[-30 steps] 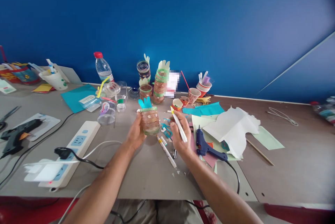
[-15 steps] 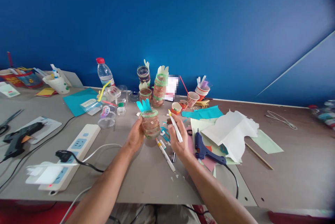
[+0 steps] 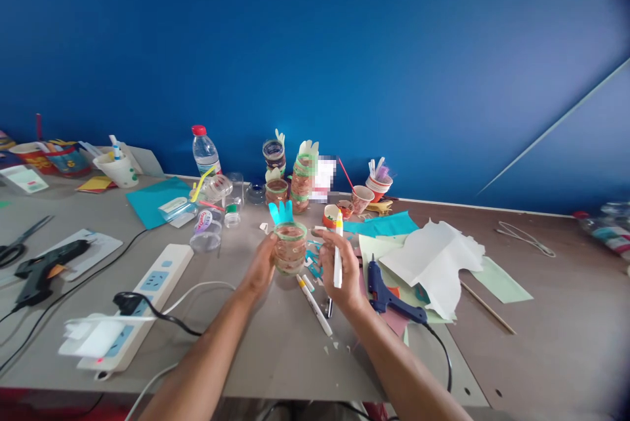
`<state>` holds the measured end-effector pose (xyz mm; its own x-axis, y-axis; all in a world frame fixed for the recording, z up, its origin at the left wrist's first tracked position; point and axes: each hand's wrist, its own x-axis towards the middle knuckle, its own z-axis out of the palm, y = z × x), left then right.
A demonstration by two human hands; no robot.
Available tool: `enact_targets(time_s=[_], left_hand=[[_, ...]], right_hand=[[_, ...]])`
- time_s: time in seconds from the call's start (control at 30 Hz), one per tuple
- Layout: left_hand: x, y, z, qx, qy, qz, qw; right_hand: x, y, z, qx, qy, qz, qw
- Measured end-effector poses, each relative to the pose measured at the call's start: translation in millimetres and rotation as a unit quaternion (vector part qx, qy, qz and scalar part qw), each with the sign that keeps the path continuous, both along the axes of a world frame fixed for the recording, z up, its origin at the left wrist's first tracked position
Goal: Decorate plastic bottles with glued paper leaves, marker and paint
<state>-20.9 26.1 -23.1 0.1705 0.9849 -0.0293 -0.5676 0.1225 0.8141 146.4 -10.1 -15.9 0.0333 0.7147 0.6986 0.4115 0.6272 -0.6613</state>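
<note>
Left grip (image 3: pixel 262 266) and right grip (image 3: pixel 344 269) are both closed on something: with the left I clasp the side of a brown jar (image 3: pixel 289 256), green-rimmed and upright in front of me, blue paper petals (image 3: pixel 280 212) standing up behind its mouth; with the right I pinch a white marker (image 3: pixel 338 260), yellow tip upward, just beside the jar yet apart from it. Whether the jar's base touches the bench (image 3: pixel 290 368), I cannot tell. Close to me, a second marker (image 3: pixel 315 307) lies slantwise between my forearms, with a power strip (image 3: pixel 162 270) to my left and a blue glue gun (image 3: pixel 394 290) to my right, partly over coloured paper. Farther off, a black glue gun (image 3: pixel 49 270) and scissors (image 3: pixel 18 240) lie at far left, and a torn white sheet (image 3: pixel 433 260) at right. Beyond the jar stand a short brown jar (image 3: pixel 276 193) and a taller one (image 3: pixel 301 183), with a red-capped bottle (image 3: pixel 204 153) to their left. Behind all of it rises the blue wall (image 3: pixel 315 47).
</note>
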Motion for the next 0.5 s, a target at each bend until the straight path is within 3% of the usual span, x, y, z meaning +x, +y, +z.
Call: enact_targets(time_s=[0.33,0.5], left_hand=[[-4,-6,8.5,0.043,0.01,0.001,0.999],[-6,-3,5.6,0.074,0.014,0.009,0.997]], right_hand=[[-1,1,32.3,0.067,-0.165,0.033,0.984],[3,10,50.7,0.086,-0.223,0.068,0.969]])
